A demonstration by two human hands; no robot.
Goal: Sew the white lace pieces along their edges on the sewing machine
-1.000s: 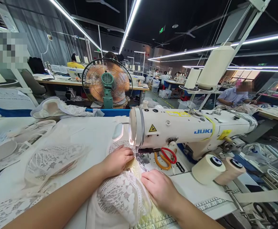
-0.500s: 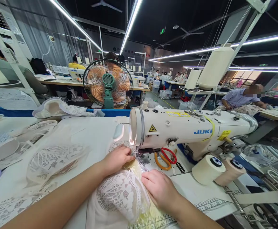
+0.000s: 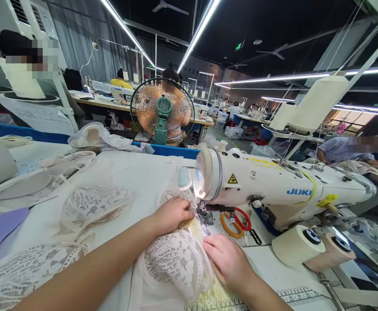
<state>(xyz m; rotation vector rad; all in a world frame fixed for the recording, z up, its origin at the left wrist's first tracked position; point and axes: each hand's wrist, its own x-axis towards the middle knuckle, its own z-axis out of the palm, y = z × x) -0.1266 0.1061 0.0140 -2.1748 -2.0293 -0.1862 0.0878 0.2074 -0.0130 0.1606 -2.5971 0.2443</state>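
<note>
Head view: lace piece [image 3: 176, 263] between fingers [image 3: 189, 211].

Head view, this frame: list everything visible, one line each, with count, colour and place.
sewing machine: one, white, right of centre.
lace piece: one, white, at the needle under both hands.
scissors: two, red- and orange-handled, under the machine arm.
thread rolls: two, cream, lying at front right.
thread cones: two, cream, on a stand behind the machine.
fan: one, green with orange blades, behind the table.
lace pieces: several, white, left on the table.
left hand: flat on the lace by the needle.
right hand: pressing the lace's right edge.
</note>
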